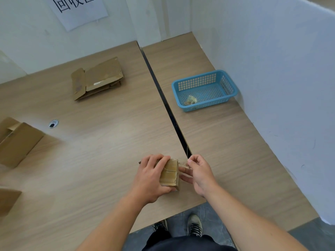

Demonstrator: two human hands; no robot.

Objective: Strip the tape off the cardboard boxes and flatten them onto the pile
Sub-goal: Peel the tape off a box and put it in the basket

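Observation:
A small taped cardboard box (170,173) stands near the front edge of the left table. My left hand (151,180) grips it from the left, fingers curled over its top. My right hand (198,173) is at the box's right side and pinches a strip of tape (184,165) that lifts off the box's upper right corner. A pile of flattened cardboard (97,78) lies at the back of the left table. Another cardboard box (16,142) sits at the left edge, and a further piece of cardboard (8,201) shows at the lower left.
A blue plastic basket (204,90) on the right table holds a crumpled wad of tape (191,100). A dark gap (163,98) runs between the two tables. White walls close in behind and at the right. A cable hole (53,123) is in the left table.

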